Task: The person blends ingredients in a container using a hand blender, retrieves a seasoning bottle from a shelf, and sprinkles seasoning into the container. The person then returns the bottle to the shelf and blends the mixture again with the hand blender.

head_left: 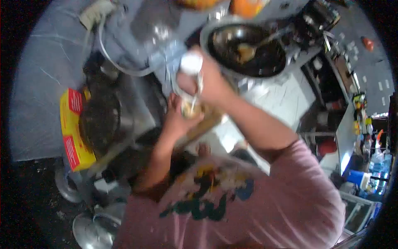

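My right hand is wrapped round a clear container with a white round end; motion blur hides its exact kind. It is held just above my left hand. My left hand is closed round a small cup with pale yellowish contents. A thin white streak shows between the container and the cup, too blurred to tell what it is. Beyond my right hand, a dark wok holds a spatula and a little light brown food.
A yellow and red box stands at the left beside a dark round pan. A white cable runs from a power strip across the grey counter. Orange items lie at the far edge. A metal bowl sits low at the left.
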`<state>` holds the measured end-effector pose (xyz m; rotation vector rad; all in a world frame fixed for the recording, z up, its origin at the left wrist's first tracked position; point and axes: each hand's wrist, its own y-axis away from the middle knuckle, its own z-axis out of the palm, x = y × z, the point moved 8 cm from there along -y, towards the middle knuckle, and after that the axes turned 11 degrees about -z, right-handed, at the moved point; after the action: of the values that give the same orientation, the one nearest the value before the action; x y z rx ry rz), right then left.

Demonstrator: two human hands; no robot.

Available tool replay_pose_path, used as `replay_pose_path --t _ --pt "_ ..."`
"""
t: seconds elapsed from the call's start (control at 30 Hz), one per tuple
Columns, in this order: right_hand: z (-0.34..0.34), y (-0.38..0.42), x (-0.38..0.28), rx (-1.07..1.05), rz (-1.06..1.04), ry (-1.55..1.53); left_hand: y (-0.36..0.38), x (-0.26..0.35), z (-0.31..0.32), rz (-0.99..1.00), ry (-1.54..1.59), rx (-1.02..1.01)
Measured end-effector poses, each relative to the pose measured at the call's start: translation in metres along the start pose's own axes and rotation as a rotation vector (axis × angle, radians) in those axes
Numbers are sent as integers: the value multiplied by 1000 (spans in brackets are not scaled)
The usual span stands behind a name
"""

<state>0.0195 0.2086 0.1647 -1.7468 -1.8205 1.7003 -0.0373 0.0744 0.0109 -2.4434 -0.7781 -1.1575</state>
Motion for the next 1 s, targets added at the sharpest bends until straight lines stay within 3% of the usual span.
replay_pose_path --t 0.07,0.13,0.17,0.23,0.33,0.37,0.43,0.5,0.57,0.63,0.7,0.77,0.83,0.87,0.9,0.97,1.0 --pt "1 2 -2 -27 24 -70 -7 7 -9 69 176 4" --pt "4 10 -2 -114 102 -105 -3 2 12 -65 -4 -307" --pt "-8 -1 -9 -51 -28 -100 -4 1 10 -94 1 -304" --pt "-17 -9 -12 -69 -190 -16 -4 21 -13 21 100 -32" --pt "-6 -4 -1 -43 -113 -83 -9 38 -17 13 0 -91" --pt "4 5 9 -137 -45 -137 -17 26 -14 -3 -1 -98" --pt "15 12 23 -228 -37 -180 -18 11 7 -80 -132 -345" --pt "1 -5 19 -124 -186 -114 -15 22 0 -33 -196 -250" --pt "-3 -19 18 -149 -18 -144 -11 12 -11 -38 -82 -42" --pt "13 -14 23 -207 -138 24 -14 16 -13 -90 -175 -51" --pt "18 -3 24 -213 -156 -13 -14 9 8 -282 -53 -462" --pt "15 2 27 -226 -157 -52 -16 16 6 -195 -191 -426" --pt "-1 -13 14 -210 -205 36 -13 25 -6 -191 -33 -328" --pt "7 -15 25 -296 -55 -8 -10 24 -4 -195 -29 -334" --pt "14 -10 31 -291 -52 1 -11 21 -1 -241 -91 -380" --pt "21 8 23 -142 -311 63 -15 5 8 -267 -158 -436" --pt "31 10 27 -278 -253 88 -19 -13 15 -165 -217 -380"
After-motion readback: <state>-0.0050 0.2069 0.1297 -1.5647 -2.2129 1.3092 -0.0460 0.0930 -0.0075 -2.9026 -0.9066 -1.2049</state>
